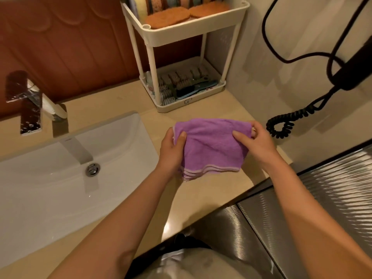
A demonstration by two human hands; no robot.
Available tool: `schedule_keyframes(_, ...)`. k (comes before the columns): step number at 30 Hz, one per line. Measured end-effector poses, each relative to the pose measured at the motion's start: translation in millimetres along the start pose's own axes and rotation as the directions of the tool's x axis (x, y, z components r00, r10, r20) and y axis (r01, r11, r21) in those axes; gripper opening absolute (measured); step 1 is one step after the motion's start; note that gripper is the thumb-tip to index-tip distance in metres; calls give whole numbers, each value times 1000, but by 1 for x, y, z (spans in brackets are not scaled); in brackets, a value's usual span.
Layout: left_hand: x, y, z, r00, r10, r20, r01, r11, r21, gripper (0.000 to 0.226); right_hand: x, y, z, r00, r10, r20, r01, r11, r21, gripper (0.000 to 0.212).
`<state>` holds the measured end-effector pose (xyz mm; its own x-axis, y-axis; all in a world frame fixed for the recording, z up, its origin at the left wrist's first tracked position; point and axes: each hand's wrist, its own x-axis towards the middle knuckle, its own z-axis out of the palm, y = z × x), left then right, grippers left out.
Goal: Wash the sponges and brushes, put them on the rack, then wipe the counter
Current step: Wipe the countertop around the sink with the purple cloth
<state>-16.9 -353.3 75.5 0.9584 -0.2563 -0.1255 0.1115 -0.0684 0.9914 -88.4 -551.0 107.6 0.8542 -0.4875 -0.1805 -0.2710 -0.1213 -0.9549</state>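
Left hand [173,146] and right hand [255,141] pinch a folded purple cloth [211,146] at its 9 and 3 o'clock edges above the counter [201,198], presumably squaring it for wiping.

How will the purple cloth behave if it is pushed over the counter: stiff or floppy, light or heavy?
Probably floppy: the cloth creases and sags between the left hand and the right hand, which pinch its sides. Likely light, since two pinches seem to carry it. Its folded layers may bunch when pushed on the counter.
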Motion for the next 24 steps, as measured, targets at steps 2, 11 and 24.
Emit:
schedule_keyframes(2, 3, 10, -3, 1000, -3, -9, 2, 998, -57, 19, 3, -13, 1, 999, -26, 38, 26, 1000, 8, 22)
schedule_keyframes(11, -1, -5, 14, 943, -327, 55, 327, 891, -315, 35, 36, -27, 2, 972, -232, 39, 220, 837, -502, 24)
schedule_keyframes(24, -7, -47, 19, 996, -33, 88, -64, 448, 892, 65, 48, 56, 66, 945, -206, 253, 312, 348, -884, 57)
